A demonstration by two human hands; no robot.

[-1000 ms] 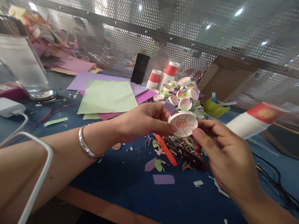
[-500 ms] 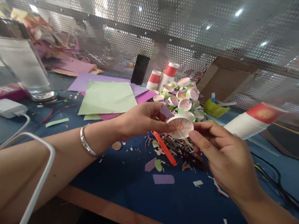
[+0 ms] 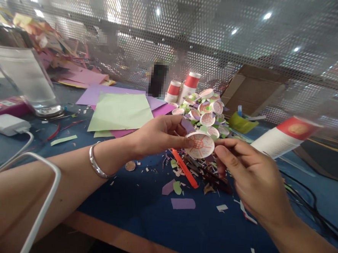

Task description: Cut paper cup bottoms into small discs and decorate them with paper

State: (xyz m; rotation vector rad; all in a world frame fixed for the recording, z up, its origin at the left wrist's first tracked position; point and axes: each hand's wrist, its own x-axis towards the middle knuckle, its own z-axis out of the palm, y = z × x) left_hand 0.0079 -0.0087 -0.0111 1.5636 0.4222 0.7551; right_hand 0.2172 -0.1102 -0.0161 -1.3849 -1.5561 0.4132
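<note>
My left hand (image 3: 171, 134) pinches a round white paper cup bottom (image 3: 202, 145) with orange lines drawn on it. A purple paper piece (image 3: 187, 125) shows at its upper left, by my fingers. At the disc's right edge, my right hand (image 3: 243, 165) has thumb and forefinger closed together; whether they hold the rim or a small piece is hidden. Behind the hands stands a heap of similar decorated cup bottoms (image 3: 207, 119) with green and purple paper bits. Below the disc lie an orange marker (image 3: 185, 168), dark-handled scissors (image 3: 215, 179) and paper scraps.
Green paper (image 3: 121, 112) lies over purple and magenta sheets at left. A glass of water (image 3: 31, 76), a charger (image 3: 7, 124) and its white cable flank my left arm. Stacked paper cups (image 3: 285, 137) lean at right; a cardboard box (image 3: 253, 89) stands behind.
The cup bottom has shifted slightly left with my left hand, and a small gap has appeared between it and my right fingertips. The heap and scraps look the same.
</note>
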